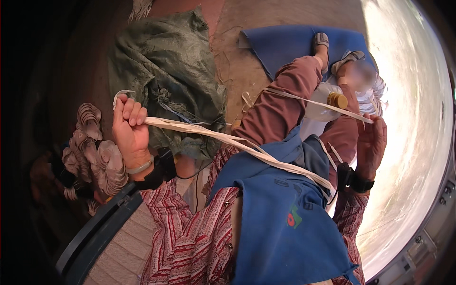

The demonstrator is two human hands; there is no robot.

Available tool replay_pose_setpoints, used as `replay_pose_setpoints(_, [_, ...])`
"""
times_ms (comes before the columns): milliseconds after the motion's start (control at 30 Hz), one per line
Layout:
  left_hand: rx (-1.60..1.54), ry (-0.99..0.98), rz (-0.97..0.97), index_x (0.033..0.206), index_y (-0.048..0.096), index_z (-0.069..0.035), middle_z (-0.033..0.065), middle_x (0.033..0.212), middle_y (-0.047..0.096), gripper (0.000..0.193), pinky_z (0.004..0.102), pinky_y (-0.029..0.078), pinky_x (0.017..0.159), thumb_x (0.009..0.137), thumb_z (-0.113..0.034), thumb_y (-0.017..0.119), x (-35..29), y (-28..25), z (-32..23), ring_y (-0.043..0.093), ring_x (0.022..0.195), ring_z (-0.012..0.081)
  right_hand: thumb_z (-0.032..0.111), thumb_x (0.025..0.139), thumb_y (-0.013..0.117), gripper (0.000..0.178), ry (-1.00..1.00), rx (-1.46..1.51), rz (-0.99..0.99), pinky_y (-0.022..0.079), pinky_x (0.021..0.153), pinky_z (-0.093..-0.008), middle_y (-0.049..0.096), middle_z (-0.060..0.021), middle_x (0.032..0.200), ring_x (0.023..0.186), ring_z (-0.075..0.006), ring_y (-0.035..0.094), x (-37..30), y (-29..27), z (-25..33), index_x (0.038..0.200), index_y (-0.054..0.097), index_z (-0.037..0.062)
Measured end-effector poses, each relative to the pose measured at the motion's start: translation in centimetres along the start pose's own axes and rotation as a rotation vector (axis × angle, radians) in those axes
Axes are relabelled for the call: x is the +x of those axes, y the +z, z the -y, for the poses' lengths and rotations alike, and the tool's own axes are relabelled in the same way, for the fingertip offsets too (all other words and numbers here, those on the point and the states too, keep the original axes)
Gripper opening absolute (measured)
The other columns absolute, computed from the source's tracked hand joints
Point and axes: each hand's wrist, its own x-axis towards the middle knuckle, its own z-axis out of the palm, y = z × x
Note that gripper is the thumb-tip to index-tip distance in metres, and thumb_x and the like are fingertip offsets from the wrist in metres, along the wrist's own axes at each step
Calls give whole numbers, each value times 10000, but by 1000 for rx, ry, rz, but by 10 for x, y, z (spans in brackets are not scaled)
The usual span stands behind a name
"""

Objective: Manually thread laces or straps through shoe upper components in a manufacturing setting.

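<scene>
My left hand [130, 130] is closed round one end of a bundle of long cream fabric strips [204, 132], with a short curled end standing above the fist. From there the bundle slants down to the right, over the blue cloth [285, 204] on my lap. On the right, my raised right hand [373, 145] pinches the end of a single pale strip [323, 103]. That strip runs up and left across my trouser leg [280, 102], passing in front of a clear bottle [316, 107] with a yellow cap.
A crumpled dark green sack [161, 61] lies ahead on the left. Beyond my foot is a blue mat [285, 42], with another person [370, 99] close by at its right. Stacks of pale layered pieces [109, 166] stand left of my left arm.
</scene>
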Motion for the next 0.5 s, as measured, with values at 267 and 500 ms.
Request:
replay_pose_setpoints(267, [275,-369,367,1060,570,-12,23,794,572,277,293,516,737,1022,-255,442,-30,79,87,609,750,142,-50,931,502,309,184,-209,442,504,643,-214,628,-104,980,707,-111,612,-37,88,14,1234,448,-23])
replay_pose_setpoints(500, [381,-654,646,999,652,-1,57,925,661,315,272,495,825,1003,-271,489,-60,123,160,614,865,114,-1,933,560,137,133,-411,387,461,562,-187,639,-34,863,666,-63,583,-56,101,-23,1067,588,2])
